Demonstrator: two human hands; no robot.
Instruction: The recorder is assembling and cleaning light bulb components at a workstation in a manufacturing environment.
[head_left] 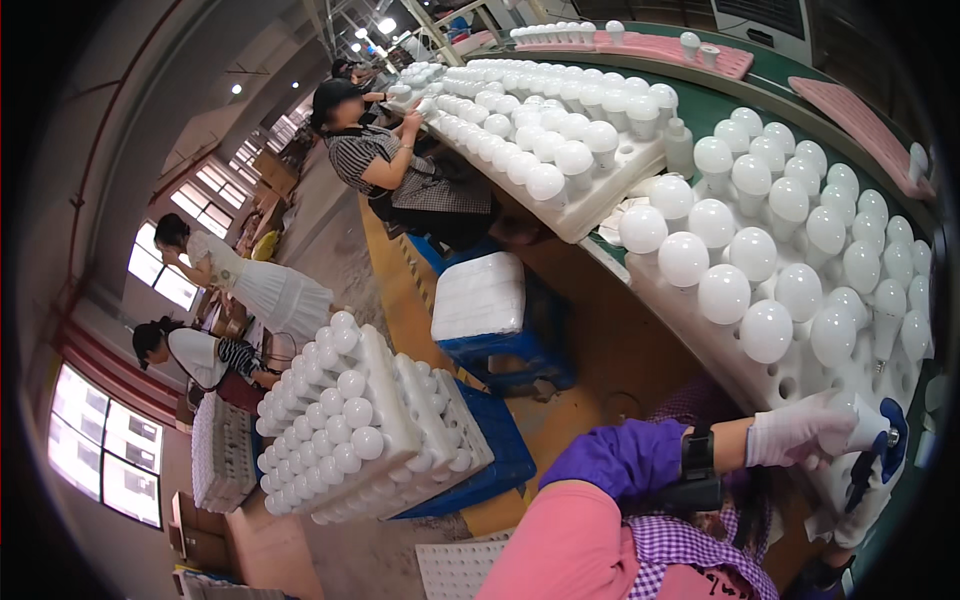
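Observation:
My left hand (793, 432), in a white glove, is closed around the rounded part of a white light bulb (850, 424) at the lower right. At the bulb's metal base, my right hand (872, 492) is curled with its fingers against it. This hand's glove is white, with dark blue on the fingers; whether the blue is glove or a tool is unclear. Directly beyond my hands lies a white foam tray (700, 300) holding rows of bulbs, mostly round end up. One bulb (888, 310) there leans with its metal base downward.
More bulb-filled foam trays (590, 215) continue along the green bench (640, 265). Pink trays (850, 125) line its far side. To the left stand a plastic-wrapped blue stool (480, 300) and stacked bulb trays (390, 400) on a blue support. A co-worker (370, 150) sits farther along the bench.

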